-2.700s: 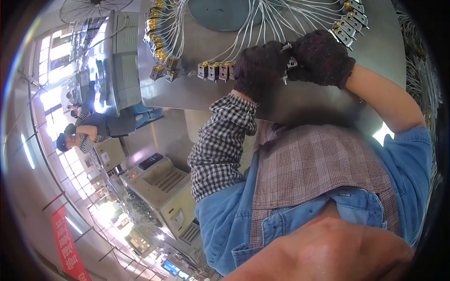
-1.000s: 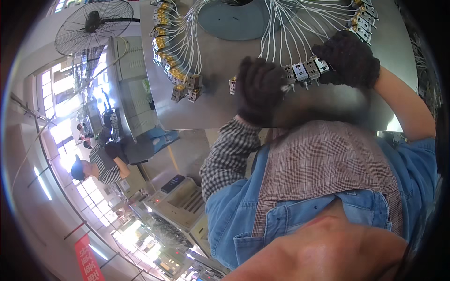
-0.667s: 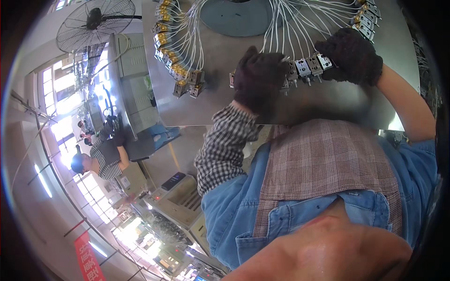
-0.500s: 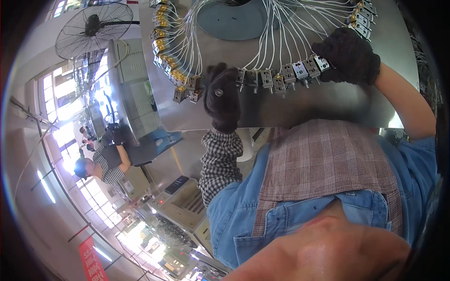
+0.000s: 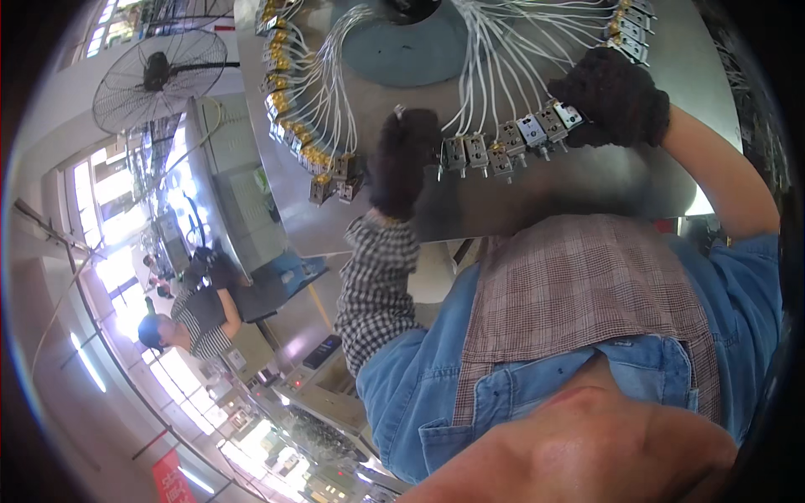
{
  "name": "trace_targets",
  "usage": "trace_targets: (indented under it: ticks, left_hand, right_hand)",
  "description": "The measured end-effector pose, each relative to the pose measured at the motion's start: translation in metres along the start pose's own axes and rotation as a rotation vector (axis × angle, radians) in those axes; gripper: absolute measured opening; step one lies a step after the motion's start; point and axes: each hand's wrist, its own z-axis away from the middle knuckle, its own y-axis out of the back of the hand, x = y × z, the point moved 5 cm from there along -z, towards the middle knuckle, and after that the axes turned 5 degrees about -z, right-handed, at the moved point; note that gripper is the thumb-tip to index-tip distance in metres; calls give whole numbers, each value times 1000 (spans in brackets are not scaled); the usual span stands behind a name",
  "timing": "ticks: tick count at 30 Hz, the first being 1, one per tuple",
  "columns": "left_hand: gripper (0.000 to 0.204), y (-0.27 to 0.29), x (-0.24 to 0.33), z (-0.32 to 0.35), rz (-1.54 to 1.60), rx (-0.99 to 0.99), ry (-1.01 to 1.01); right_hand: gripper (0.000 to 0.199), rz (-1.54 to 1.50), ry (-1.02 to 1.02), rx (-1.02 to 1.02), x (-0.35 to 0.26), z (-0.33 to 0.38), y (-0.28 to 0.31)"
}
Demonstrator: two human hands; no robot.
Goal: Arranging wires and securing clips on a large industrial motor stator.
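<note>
Metal worktable (image 5: 495, 201) in a bright workshop, with a caged fan (image 5: 156, 71) and a co-worker in a striped top (image 5: 193, 318) beyond its left side. On the tabletop, white wires (image 5: 486, 84) fan out around a grey oval plate (image 5: 402, 52) to small metal blocks: a row (image 5: 501, 155) lies along the near side, between the person's two gloved hands; a curved line with brass-coloured parts (image 5: 310, 151) lies to the left, and a further group (image 5: 629, 33) to the upper right. Left hand (image 5: 404, 163): fingers drawn together at the row's left end, a small shiny piece (image 5: 400, 110) showing at their tips; whether it is gripped cannot be told. Right hand (image 5: 612, 101): fingers curled at the row's right-hand block (image 5: 568, 114); its grip is hidden.
</note>
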Motion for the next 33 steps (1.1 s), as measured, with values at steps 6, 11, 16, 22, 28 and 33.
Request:
trace_targets:
  ticks: [6, 11, 16, 22, 28, 33]
  left_hand:
    - [17, -18, 56, 16, -549, -86, -725]
    - [30, -93, 87, 42, -934, 28, -1006]
    - [30, -106, 54, 28, -1014, 57, -866]
    - [23, -100, 62, 13, -929, -38, -797]
    - [23, -103, 65, 10, -985, -121, -709]
    - [22, -89, 48, 15, -542, 55, -572]
  right_hand:
    - [66, -55, -138, -286, -1, -5, 3]
    - [66, -29, -112, -155, 0, 2, 2]
    - [44, -35, -60, 13, 1, 5, 2]
    - [36, -18, 2, 67, 1, 5, 1]
    - [60, 11, -114, -196, 5, 1, -4]
    - [53, -62, -104, -154, 5, -1, 2]
